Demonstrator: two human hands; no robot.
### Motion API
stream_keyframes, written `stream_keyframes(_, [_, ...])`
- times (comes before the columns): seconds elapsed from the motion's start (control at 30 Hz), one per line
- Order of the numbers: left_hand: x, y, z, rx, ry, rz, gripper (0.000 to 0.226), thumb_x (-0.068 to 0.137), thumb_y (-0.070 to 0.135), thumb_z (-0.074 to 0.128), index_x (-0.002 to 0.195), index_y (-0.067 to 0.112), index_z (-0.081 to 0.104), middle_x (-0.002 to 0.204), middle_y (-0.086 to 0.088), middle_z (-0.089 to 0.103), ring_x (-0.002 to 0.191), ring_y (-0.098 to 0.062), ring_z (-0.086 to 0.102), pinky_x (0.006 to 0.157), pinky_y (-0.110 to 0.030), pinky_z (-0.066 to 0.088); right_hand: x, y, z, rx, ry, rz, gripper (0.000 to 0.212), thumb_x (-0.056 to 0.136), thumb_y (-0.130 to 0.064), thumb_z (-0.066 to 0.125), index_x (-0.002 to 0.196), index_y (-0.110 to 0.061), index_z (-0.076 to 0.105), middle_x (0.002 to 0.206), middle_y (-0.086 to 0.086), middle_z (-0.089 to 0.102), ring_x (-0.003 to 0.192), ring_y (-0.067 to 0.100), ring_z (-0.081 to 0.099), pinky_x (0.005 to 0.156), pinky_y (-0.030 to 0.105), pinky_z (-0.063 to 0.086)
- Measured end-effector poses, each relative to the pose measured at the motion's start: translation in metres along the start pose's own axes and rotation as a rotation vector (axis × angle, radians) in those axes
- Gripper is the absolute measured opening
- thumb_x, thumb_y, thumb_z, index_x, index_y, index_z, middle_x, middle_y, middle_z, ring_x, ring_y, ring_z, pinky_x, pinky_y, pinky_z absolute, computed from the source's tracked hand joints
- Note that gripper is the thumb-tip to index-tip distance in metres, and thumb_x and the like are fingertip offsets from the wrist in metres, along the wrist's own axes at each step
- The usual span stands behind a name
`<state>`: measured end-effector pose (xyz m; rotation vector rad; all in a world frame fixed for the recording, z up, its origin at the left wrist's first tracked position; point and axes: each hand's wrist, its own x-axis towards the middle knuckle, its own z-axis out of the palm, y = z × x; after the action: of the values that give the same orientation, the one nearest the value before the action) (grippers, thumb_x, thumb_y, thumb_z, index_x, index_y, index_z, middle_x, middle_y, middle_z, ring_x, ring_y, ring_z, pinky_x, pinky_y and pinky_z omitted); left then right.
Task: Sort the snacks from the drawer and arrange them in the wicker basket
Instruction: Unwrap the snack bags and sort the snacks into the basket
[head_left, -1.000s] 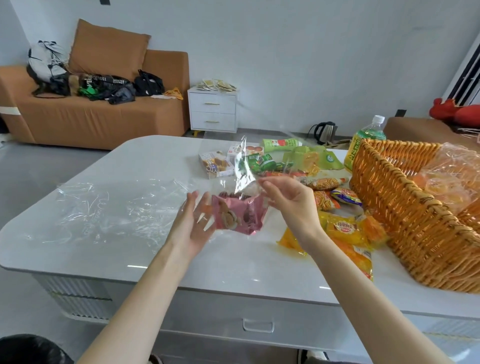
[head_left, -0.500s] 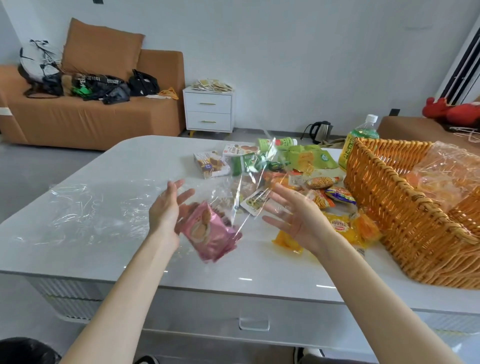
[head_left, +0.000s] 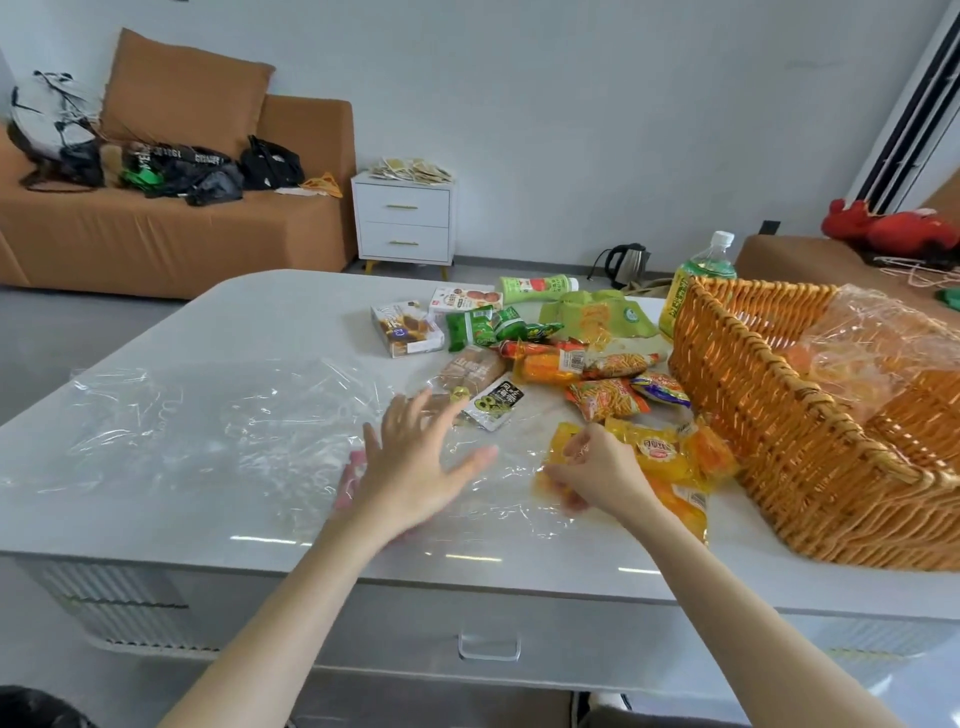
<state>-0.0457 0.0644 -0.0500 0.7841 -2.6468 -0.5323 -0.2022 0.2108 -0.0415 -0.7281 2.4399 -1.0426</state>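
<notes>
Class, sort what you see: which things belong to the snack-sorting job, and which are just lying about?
Job: wicker basket, yellow packets, green packets, snack boxes.
Lying about: kettle, white nightstand, red plush toy, black bag on the sofa.

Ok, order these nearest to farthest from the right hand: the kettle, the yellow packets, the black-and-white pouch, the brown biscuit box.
1. Yellow packets, right at the right hand.
2. Black-and-white pouch, just beyond it, to the left.
3. Brown biscuit box, farther back and left on the table.
4. Kettle, on the floor past the table.
</notes>
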Motion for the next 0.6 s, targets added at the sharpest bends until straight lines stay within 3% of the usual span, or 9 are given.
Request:
stream_keyframes(0.07, [-0.012, 0.012, 0.01, 0.195, -0.189, 0.037, 0.088, 0.068, 0.088, 0.028, 0.145, 0.054, 0.002, 0.16, 0.002, -0.012, 0.146, -0.025, -0.016, 0.111, -0.06, -0.01, 0.004, 0.008, -0.01, -0.247, 0.15, -0.134, 0.031, 0.085, -0.022, 0.066, 0.112, -0.011, 0.053, 0.073, -0.002, 0.062, 0.06, 0.017, 0.061, 0.049, 0.029, 0.045])
stream_keyframes(0.13, [-0.018, 0.013, 0.016, 0.299, -0.277, 0.038, 0.099, 0.06, 0.092, 0.027, 0.144, 0.055, -0.01, 0.159, -0.002, -0.018, 0.144, -0.031, -0.02, 0.108, -0.065, -0.012, 0.005, 0.014, -0.021, -0.316, 0.225, -0.236, 0.028, 0.088, -0.029, 0.063, 0.113, -0.019, 0.056, 0.081, -0.004, 0.061, 0.076, 0.018, 0.06, 0.06, 0.032, 0.047])
stream_keyframes(0.2, [-0.016, 0.007, 0.02, 0.342, -0.316, 0.013, 0.104, 0.055, 0.094, 0.025, 0.144, 0.053, -0.012, 0.16, -0.005, -0.011, 0.145, -0.034, -0.016, 0.109, -0.067, -0.009, 0.009, 0.024, -0.027, -0.406, 0.148, -0.308, 0.037, 0.09, -0.033, 0.061, 0.125, -0.026, 0.054, 0.116, 0.0, 0.061, 0.11, 0.022, 0.053, 0.086, 0.036, 0.046])
stream_keyframes(0.23, [-0.015, 0.006, 0.019, 0.351, -0.324, 0.0, 0.105, 0.054, 0.094, 0.024, 0.144, 0.053, -0.011, 0.161, -0.004, -0.005, 0.146, -0.033, -0.013, 0.109, -0.068, -0.007, 0.011, 0.029, -0.027, -0.47, 0.069, -0.315, 0.044, 0.091, -0.034, 0.06, 0.134, -0.029, 0.049, 0.135, 0.003, 0.052, 0.126, 0.025, 0.042, 0.1, 0.038, 0.038])
stream_keyframes(0.3, [-0.013, 0.002, 0.017, 0.384, -0.334, -0.002, 0.1, 0.06, 0.09, 0.03, 0.145, 0.053, -0.007, 0.16, 0.0, 0.006, 0.147, -0.031, -0.005, 0.11, -0.068, -0.004, 0.012, 0.035, -0.022, -0.58, -0.076, -0.271, 0.058, 0.091, -0.044, 0.056, 0.145, -0.037, 0.035, 0.157, 0.002, 0.026, 0.142, 0.029, 0.02, 0.113, 0.043, 0.022])
stream_keyframes(0.4, [-0.013, -0.003, 0.008, 0.425, -0.321, 0.015, 0.087, 0.077, 0.074, 0.047, 0.146, 0.051, -0.001, 0.16, 0.006, 0.012, 0.148, -0.026, 0.002, 0.109, -0.069, -0.004, 0.012, 0.034, -0.015, -0.608, -0.091, -0.271, 0.066, 0.086, -0.057, 0.058, 0.145, -0.039, 0.032, 0.16, 0.002, 0.015, 0.144, 0.031, 0.012, 0.115, 0.046, 0.018])
stream_keyframes(0.6, [-0.013, 0.003, -0.001, 0.352, -0.395, -0.001, 0.088, 0.081, 0.058, 0.062, 0.149, 0.045, 0.007, 0.16, 0.004, 0.012, 0.148, -0.021, 0.004, 0.113, -0.063, -0.001, 0.015, 0.034, -0.013, -0.381, 0.037, -0.347, 0.057, 0.08, -0.034, 0.074, 0.131, -0.029, 0.048, 0.135, 0.004, 0.047, 0.123, 0.026, 0.033, 0.092, 0.035, 0.034])
